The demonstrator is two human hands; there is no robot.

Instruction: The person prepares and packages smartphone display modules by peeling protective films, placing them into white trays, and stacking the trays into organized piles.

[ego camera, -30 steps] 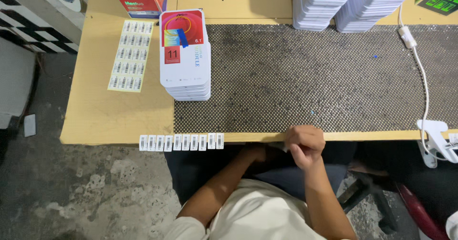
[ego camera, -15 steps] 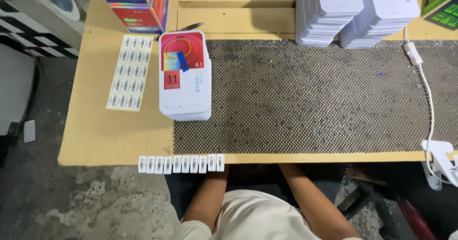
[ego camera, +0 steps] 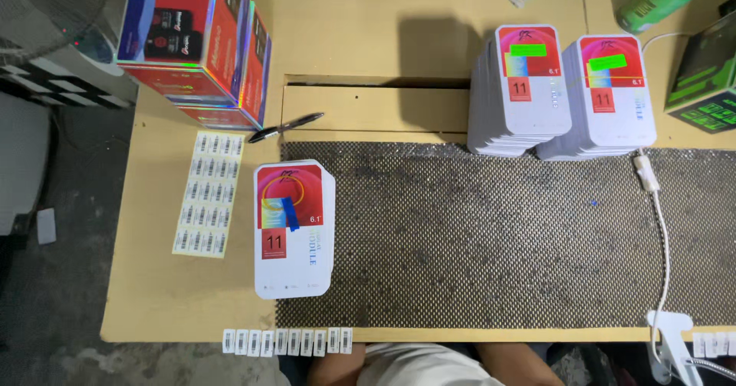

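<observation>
1. Both hands are out of frame now. Only two forearms (ego camera: pixel 337 367) show at the bottom edge, below the table's front lip, so I cannot tell whether either hand is clenched, loose or holding anything.
2. One second ago a fist sat at the front edge of the table, right of centre; half a second ago it had already dropped under the edge. It has not come back.
3. View has tilted up and away from the body. More of the back of the table (ego camera: pixel 153 294) is visible; less of the lap.
4. Nearest item to the arms: row of small white labels (ego camera: pixel 287 341) stuck along the front edge. Same spot as in both earlier frames.
5. Just above that: stack of flat white boxes (ego camera: pixel 294 229), red panel on the top lid, blue tape strip on it. It sits across the left edge of the dark mesh mat (ego camera: pixel 491 240). Unmoved.
6. Barcode sticker sheet (ego camera: pixel 208 194) lies left of that stack, on bare wood. Unmoved.
7. Black pen (ego camera: pixel 285 128) lies tilted just behind the stack.
8. Newly in view at rear: two taller stacks of the same boxes (ego camera: pixel 563 95), side by side, each with a green sticker on top.
9. Red cartons (ego camera: pixel 192 41) stacked at rear left.
10. White cable (ego camera: pixel 659 225) runs down the mat's right side to a white clip (ego camera: pixel 671 340) at the front edge.
</observation>
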